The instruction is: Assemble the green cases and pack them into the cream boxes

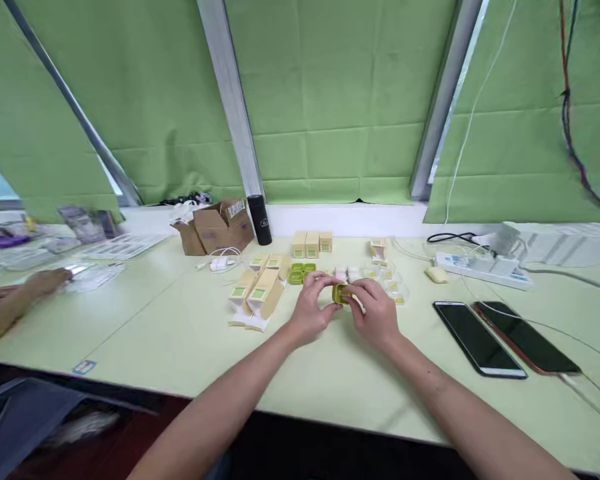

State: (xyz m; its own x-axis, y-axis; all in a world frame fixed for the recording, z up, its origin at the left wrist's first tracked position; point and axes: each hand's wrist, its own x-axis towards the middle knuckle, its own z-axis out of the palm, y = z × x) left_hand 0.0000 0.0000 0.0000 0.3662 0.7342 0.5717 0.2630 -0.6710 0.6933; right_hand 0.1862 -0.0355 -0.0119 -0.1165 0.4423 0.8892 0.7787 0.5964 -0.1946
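Between my two hands, just above the table, is a small olive-green square case [338, 294]. My left hand [311, 308] grips its left side between thumb and fingers. From the right, my right hand [375, 311] has its fingers closed at the case's edge and inner side; what lies inside is too small to make out. Several similar green cases [296, 274] stand just behind my left hand. Beyond my right hand are clear round plastic pieces with yellow parts [394, 288] and small pink-and-white pieces [353, 273].
Left of my hands lie open cream boxes [265, 293]; closed ones [312, 245] stand behind. A cardboard box [217, 230] and black bottle [259, 220] are at the back. Two phones [480, 339] and a power strip [485, 268] with cables lie right. Another person's arm [25, 300] reaches in left.
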